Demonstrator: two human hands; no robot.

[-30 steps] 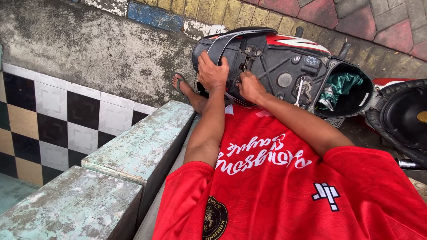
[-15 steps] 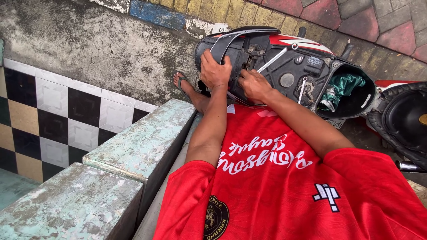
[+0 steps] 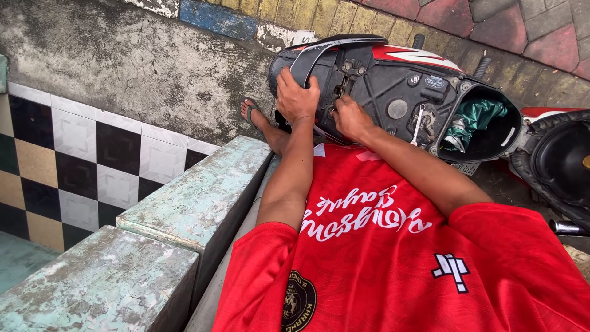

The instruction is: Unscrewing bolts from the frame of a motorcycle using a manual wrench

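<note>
Both hands on the scooter body (image 3: 393,92), which lies tipped on its side at 12 o'clock from me, underside facing me.

Left hand (image 3: 296,95): fingers curled over the black panel edge (image 3: 307,58) at the scooter's 9 o'clock end, gripping it, palm flat against the plastic.

Right hand (image 3: 350,117): just beside the left, at its 3 o'clock, fingers closed down against the black frame near a small metal bracket (image 3: 347,71). Fingertips are hidden behind the knuckles, so I can't tell whether they pinch anything.

Hands are near each other, not touching.

Around them:
- Open compartment (image 3: 485,129) at 3 o'clock of my right hand, crumpled green sheet (image 3: 476,114) stuffed inside.
- Rear tyre (image 3: 559,163) further out at 3 o'clock, partly cut by the frame edge.
- My foot in a sandal (image 3: 253,117) at 9 o'clock of the left hand, on the concrete ground.
- Worn painted ledge (image 3: 196,203) runs along 8 o'clock, beside my left arm; checkered tile floor (image 3: 80,166) beyond it at 9 o'clock.
- Brick paving (image 3: 504,24) behind the scooter at 1 o'clock.
- Red shirt (image 3: 393,264) fills the lower frame at 6 o'clock.
</note>
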